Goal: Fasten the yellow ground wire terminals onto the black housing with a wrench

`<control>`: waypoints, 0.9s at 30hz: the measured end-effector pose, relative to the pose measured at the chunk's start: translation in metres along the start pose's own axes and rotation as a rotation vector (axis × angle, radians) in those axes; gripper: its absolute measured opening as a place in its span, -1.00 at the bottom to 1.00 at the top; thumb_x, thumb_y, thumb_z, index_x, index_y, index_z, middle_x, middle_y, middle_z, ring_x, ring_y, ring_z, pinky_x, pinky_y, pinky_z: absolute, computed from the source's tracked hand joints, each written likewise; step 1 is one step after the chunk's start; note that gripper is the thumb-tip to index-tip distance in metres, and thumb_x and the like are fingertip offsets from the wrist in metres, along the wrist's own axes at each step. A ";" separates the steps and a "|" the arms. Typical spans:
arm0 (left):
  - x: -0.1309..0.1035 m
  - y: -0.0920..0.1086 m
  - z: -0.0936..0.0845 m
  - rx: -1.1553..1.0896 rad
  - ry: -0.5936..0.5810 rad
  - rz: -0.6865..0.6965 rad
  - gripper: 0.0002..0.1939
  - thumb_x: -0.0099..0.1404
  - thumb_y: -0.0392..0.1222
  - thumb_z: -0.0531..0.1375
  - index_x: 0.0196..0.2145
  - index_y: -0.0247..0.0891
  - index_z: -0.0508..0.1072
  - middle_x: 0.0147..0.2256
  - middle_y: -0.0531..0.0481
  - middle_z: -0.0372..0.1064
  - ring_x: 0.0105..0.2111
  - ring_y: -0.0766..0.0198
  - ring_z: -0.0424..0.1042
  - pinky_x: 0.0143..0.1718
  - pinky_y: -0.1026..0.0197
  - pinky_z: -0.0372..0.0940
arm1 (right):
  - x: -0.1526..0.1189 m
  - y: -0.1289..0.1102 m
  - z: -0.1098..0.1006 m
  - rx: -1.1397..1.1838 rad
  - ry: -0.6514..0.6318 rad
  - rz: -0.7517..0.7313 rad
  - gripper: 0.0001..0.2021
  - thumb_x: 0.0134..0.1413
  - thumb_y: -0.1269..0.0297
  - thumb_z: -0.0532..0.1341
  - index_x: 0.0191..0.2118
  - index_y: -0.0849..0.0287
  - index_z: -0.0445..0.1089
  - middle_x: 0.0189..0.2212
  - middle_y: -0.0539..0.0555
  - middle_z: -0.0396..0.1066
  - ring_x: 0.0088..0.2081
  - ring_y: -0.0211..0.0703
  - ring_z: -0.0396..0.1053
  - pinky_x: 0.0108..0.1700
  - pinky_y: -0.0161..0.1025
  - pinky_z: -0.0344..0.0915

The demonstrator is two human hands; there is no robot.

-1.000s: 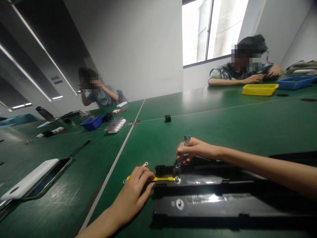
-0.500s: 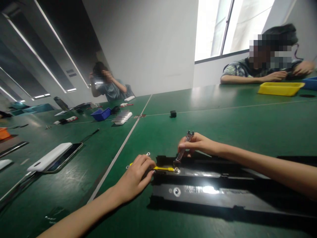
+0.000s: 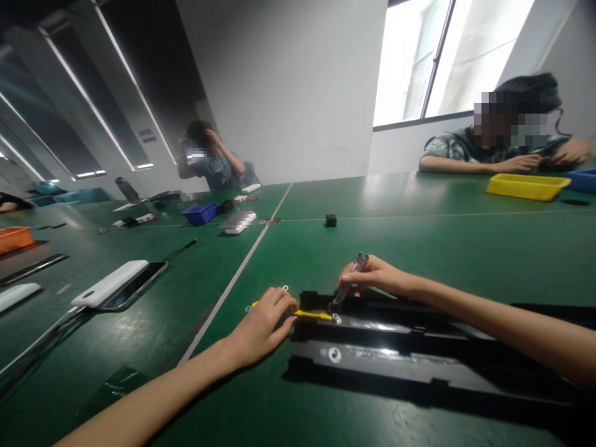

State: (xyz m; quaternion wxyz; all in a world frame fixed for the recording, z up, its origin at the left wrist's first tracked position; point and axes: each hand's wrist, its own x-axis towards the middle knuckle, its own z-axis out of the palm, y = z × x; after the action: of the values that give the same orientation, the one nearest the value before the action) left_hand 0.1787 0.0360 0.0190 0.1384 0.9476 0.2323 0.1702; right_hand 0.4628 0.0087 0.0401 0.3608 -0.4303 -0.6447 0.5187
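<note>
In my right hand [image 3: 365, 275] is a metal combination wrench [image 3: 347, 284], held tilted with its forked end up and its ring end down near a ring terminal [image 3: 334, 318]. That terminal ends a yellow wire [image 3: 314, 315] and sits over a bolt on a long black bracket [image 3: 372, 326]. My left hand [image 3: 265, 323] is closed round the yellow wire just off the bracket's left end. Loose ring ends of the wire poke out beyond my left fingers. Nearer to me, a second black bracket [image 3: 386, 360] with a round hole lies alongside the first.
On the green table [image 3: 223, 347] to the left lie a white power bank and a phone [image 3: 135, 287] with cables. A small black cube [image 3: 330, 220] stands ahead. Further off are a blue tray [image 3: 200, 214], a yellow tray [image 3: 526, 187] and two seated people.
The view has shifted slightly, so everything sits a little further right and lower at the back. Both hands keep their hold, and the wrench stays over the terminal at nearly the same tilt.
</note>
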 end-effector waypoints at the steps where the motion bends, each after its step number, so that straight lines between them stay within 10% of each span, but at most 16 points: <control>1: 0.000 0.000 0.000 -0.001 -0.001 0.000 -0.86 0.30 -0.37 0.04 -0.19 -0.22 0.29 -0.19 -0.05 0.25 -0.16 0.17 0.23 -0.14 0.15 0.22 | 0.000 0.001 0.000 0.005 -0.001 0.001 -0.72 -0.02 0.12 0.29 -0.41 0.29 0.51 -0.52 0.05 0.48 -0.53 -0.33 0.36 -0.48 -0.39 0.31; 27: 0.001 0.000 -0.001 -0.034 -0.016 0.010 -0.86 0.30 -0.38 0.04 -0.19 -0.23 0.26 -0.19 -0.06 0.23 -0.15 0.16 0.21 -0.14 0.13 0.20 | 0.001 -0.001 -0.001 -0.029 -0.004 0.032 -0.71 -0.04 0.09 0.30 -0.41 0.28 0.51 -0.55 0.04 0.45 -0.53 -0.34 0.32 -0.50 -0.41 0.23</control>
State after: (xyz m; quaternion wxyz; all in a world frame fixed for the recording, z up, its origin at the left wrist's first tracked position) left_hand 0.1791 0.0368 0.0198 0.1553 0.9476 0.2236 0.1672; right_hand 0.4630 0.0093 0.0407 0.3448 -0.4447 -0.6458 0.5161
